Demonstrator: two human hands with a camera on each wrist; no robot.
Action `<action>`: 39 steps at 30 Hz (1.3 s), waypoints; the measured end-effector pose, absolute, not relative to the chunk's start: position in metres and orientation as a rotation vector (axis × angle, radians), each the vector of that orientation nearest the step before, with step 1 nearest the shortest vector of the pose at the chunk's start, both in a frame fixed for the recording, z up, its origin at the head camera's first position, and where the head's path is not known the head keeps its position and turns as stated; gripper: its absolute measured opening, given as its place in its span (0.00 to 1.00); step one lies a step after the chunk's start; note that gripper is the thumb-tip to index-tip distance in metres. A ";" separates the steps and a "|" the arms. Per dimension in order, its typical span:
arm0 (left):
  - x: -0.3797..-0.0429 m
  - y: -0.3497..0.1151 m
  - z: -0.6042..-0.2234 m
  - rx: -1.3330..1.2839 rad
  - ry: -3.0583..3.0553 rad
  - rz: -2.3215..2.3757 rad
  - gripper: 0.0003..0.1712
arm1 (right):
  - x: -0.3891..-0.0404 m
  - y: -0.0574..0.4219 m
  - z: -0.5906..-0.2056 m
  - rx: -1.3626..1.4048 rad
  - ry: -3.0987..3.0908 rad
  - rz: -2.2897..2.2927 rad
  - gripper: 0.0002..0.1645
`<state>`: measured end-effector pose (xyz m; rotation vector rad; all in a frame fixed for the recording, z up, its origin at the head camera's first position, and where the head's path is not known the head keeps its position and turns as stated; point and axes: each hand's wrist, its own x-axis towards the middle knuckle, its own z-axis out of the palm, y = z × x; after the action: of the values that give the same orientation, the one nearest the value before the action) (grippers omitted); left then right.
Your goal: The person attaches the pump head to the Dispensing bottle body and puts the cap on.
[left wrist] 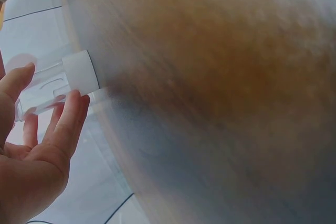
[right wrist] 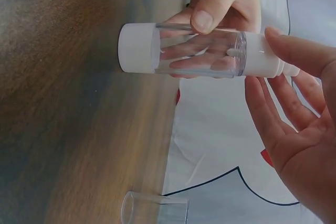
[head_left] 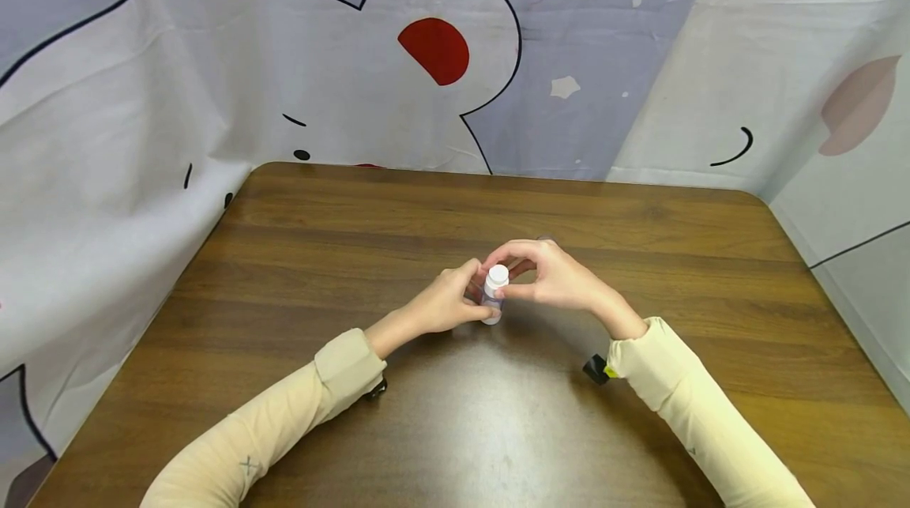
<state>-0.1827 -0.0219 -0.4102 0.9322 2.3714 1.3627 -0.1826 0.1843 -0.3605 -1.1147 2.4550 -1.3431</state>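
Note:
A small pump bottle (head_left: 497,277) with a clear cylindrical body stands upright, between both hands, near the middle of the table. It has a white base (right wrist: 137,48) and a white collar (right wrist: 260,55) with a narrow stepped tip. My left hand (head_left: 444,302) holds the clear body, thumb on one side and fingers on the other. At the top, my right hand (head_left: 562,279) pinches the white collar between thumb and fingers. In the left wrist view the white base is close to the tabletop; whether it touches cannot be told.
A clear open-ended cap (right wrist: 157,209) stands on the table beyond my right hand, mostly hidden in the head view. The brown wooden table (head_left: 426,216) meets a printed cloth backdrop (head_left: 583,34) at its far edge. Dark wrist devices (head_left: 596,370) hang below the sleeves.

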 end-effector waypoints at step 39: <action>-0.182 -0.019 -0.411 1.003 2.446 1.320 0.21 | -0.169 0.179 -0.373 -0.856 2.608 -1.458 0.19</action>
<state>-0.1819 -0.0190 -0.4105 1.0025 2.4459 1.3199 -0.1690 0.1790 -0.3733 -0.8563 2.6079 -1.4577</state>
